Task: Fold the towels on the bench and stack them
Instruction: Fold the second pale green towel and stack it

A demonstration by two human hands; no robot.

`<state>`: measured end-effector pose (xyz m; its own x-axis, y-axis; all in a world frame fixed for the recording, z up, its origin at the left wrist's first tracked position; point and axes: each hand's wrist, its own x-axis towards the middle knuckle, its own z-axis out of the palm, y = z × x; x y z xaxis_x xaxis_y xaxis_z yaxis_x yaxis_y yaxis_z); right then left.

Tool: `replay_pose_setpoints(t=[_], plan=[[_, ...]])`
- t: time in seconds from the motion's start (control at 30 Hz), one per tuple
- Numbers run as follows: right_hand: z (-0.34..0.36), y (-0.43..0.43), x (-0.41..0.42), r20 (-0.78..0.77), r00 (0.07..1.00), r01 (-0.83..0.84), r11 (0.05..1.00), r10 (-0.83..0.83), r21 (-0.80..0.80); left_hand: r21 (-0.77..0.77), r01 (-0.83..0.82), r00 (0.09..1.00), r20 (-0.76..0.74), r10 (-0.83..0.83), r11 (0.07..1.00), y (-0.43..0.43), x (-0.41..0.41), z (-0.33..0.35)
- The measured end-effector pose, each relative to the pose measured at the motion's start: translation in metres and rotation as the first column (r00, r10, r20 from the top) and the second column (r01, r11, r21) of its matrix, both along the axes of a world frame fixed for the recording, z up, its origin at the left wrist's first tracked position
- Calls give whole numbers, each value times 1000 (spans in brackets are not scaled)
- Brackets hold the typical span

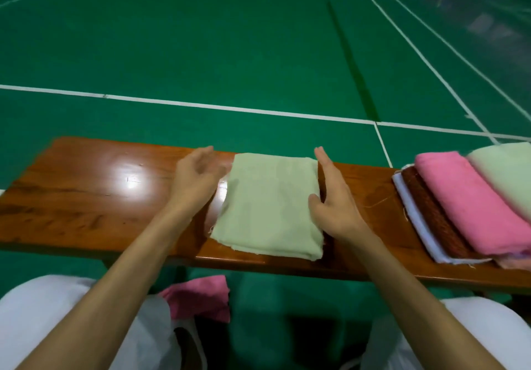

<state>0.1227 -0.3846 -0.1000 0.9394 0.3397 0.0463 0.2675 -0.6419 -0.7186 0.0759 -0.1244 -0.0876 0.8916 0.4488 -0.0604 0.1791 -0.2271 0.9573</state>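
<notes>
the pale green towel [270, 203] lies folded on the bench [86, 191]. just left of the towel the left hand [195, 177] hovers, fingers loose and apart, holding nothing. the right hand [333, 197] lies straight-fingered along the towel's right edge, thumb on the cloth, probably squaring it for the stack [459, 205] further right.

This is looking like an indoor sports court: a green floor [201, 39] is stretching away on all sides, and white lines [186, 105] are crossing it in straight boundaries, as on a badminton court. A long, glossy wooden table [86, 197] is standing at the court's edge, its varnish throwing back a bright glare.
</notes>
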Motion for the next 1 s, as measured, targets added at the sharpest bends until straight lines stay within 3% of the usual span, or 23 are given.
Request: replay_pose_setpoints(t=[0.1,0.2,0.27,0.33,0.5,0.77,1.0], plan=[[0,10,1,85,995,-54,998,55,-19,403,139,971,124,-205,905,-10,-2,-12],[-11,21,-1,200,970,-94,972,138,-216,695,332,893,-16,-449,637,-24,0,-31],[-23,24,-3,184,960,-128,912,213,-390,796,394,861,-146,-487,459,-33,-1,-45],[-34,19,-2,115,962,-155,842,248,-516,791,478,835,-276,-475,381,-38,-5,-55],[-36,-5,8,85,968,-144,804,235,-577,688,578,810,-421,-407,439,-33,-5,-54],[-43,-26,20,114,966,-122,800,230,-587,793,477,873,-378,-309,378,-38,-9,-60],[-38,-38,26,75,978,-123,822,197,-557,768,481,872,-372,-318,422,-45,-7,-59]])
